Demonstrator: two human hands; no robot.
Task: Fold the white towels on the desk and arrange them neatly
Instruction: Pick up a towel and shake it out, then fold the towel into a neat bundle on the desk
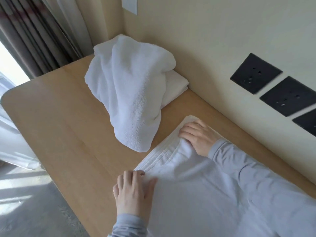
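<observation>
**Desk** (59, 120): one. Pale wood-grain top, smooth and matt, with a rounded far-left corner. Its right side meets a cream wall (205, 40).

**White towels:** three, all on the desk.
- Flat towel (196, 194): near right, spread smooth over the desk. It is a thin weave with a ribbed hem band of several raised lines along its left edge (the near part is blurred).
- Crumpled towel (130, 89): centre, far. Thick looped terry, slumped in a soft, tall heap with deep folds. Its near tip lies just beside the flat towel's hem.
- Folded towel (176, 84): far corner, against the wall. A neat rectangle with stacked layers at its edge, partly covered by the crumpled towel.

**Hands:** two, both on the flat towel.
- Left hand (132, 192): at the near end of the hem. The fingers are bent over the corner, the thumb lies on the cloth, and the hand is gripping the edge.
- Right hand (199, 136): at the far end of the hem. The fingers are curled round a bunched ridge of cloth.
- Both wrists are in pale grey-blue sleeves (239, 159) of soft knit.

**Socket plates:** three (255, 73) (289, 96) (306, 123). Black, square and flat, in a row on the right wall, the nearest cut by the frame edge.

**Curtain** (34, 36): one. Grey-brown, heavy and pleated, at far left.
</observation>
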